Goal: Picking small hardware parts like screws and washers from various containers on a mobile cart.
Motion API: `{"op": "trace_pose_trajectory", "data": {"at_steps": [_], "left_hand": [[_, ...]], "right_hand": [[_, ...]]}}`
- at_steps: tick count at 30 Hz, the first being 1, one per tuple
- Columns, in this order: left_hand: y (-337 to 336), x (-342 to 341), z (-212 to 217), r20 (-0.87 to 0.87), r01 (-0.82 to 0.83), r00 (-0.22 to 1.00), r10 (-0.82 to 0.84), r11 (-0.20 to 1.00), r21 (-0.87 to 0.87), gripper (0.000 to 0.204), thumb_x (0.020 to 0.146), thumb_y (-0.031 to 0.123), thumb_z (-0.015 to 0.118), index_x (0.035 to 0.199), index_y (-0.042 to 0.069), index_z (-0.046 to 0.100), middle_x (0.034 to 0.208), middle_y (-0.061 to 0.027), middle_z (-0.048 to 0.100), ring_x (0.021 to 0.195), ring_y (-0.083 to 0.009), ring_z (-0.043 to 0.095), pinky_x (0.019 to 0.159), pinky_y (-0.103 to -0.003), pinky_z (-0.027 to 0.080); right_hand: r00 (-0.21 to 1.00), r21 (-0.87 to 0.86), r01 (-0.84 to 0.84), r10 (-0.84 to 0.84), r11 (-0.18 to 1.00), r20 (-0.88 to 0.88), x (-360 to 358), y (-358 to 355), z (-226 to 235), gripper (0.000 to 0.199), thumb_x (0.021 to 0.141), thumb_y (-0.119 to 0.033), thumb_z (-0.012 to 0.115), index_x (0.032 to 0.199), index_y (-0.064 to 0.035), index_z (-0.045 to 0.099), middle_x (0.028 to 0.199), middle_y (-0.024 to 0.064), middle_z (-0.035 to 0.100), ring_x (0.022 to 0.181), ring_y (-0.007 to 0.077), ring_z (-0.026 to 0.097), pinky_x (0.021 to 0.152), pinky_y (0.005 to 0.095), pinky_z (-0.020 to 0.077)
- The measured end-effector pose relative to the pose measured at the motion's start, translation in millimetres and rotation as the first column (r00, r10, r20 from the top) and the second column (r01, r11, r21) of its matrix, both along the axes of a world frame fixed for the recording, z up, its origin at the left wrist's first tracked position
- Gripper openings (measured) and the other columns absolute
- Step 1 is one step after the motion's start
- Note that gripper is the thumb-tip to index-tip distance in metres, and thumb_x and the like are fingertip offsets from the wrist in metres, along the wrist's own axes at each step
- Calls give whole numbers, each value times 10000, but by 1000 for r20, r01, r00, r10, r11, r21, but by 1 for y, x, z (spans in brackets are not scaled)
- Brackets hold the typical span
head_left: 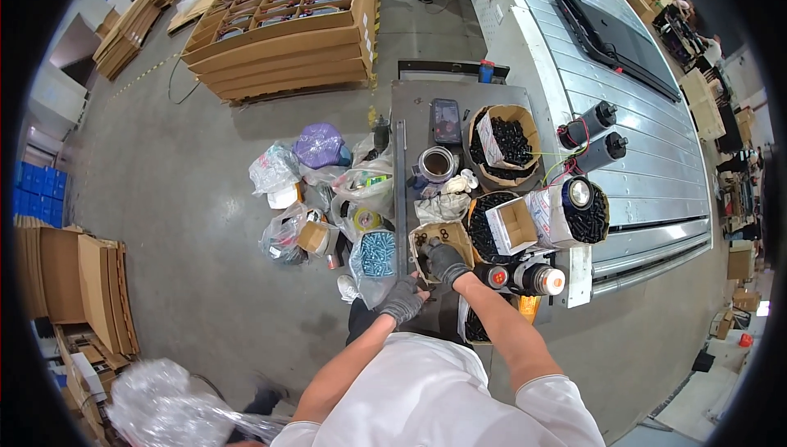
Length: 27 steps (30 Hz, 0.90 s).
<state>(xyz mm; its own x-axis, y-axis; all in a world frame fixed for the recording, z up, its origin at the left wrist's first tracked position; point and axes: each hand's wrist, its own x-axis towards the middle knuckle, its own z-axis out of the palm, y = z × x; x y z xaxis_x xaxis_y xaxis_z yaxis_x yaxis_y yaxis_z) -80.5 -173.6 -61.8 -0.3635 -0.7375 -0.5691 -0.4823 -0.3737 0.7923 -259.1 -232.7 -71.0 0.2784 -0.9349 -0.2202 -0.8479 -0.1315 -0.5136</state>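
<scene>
Both hands wear dark grey gloves with bare fingertips. My right hand (447, 262) reaches into a shallow open cardboard box (461, 235), where a few small dark rings (443, 234) lie. Its fingers point down and are bent together; what they hold, if anything, is hidden. At the box's near left corner is my left hand (402, 301), fingers curled at the table edge around something too small to name. Just left of the box, a bag of blue screw-like parts (378, 253) hangs beside the table. Black small parts (484, 230) fill a carton to the right.
On the table (416, 107) are a phone (446, 122), a metal cup (437, 165), pale gloves (443, 207) and a small empty-looking carton (514, 226). Two thermos bottles (541, 279) lie near my right forearm. A slatted metal conveyor (648, 176) stands right; plastic bags (275, 170) cluster left.
</scene>
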Motion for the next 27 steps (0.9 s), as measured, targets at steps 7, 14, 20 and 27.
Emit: {"op": "trace_pose_trajectory", "data": {"at_steps": [7,14,20,27], "left_hand": [[2,23,18,-169,-46,983,72,987,155,495,884,96,623,1322,-38,436,794,-80,638,636,-140,613,580,-281,518],[5,43,42,-153,-113,974,166,946,305,198,891,95,620,1056,-13,639,778,-67,654,640,-125,615,570,-268,519],[16,56,42,-110,-160,972,206,930,332,191,882,99,636,1033,-15,656,766,-72,661,656,-134,625,603,-283,525],[15,56,55,-64,-147,984,167,959,242,202,878,119,640,1034,-9,654,777,-64,663,666,-127,619,619,-290,523]], "right_hand": [[894,137,218,-254,966,368,-18,-2,2,184,749,-41,601,916,-49,679,876,140,671,855,304,653,774,369,513],[749,376,249,-424,892,510,-28,5,12,253,801,42,540,1001,-30,678,938,116,709,875,223,675,805,314,516],[984,147,57,-80,987,157,-15,-3,23,338,765,-50,637,1101,-86,652,1031,163,653,947,328,644,832,389,509],[979,78,-174,181,982,-98,4,-10,2,455,743,-132,623,1198,-128,610,1121,172,595,973,342,617,838,443,499]]}}
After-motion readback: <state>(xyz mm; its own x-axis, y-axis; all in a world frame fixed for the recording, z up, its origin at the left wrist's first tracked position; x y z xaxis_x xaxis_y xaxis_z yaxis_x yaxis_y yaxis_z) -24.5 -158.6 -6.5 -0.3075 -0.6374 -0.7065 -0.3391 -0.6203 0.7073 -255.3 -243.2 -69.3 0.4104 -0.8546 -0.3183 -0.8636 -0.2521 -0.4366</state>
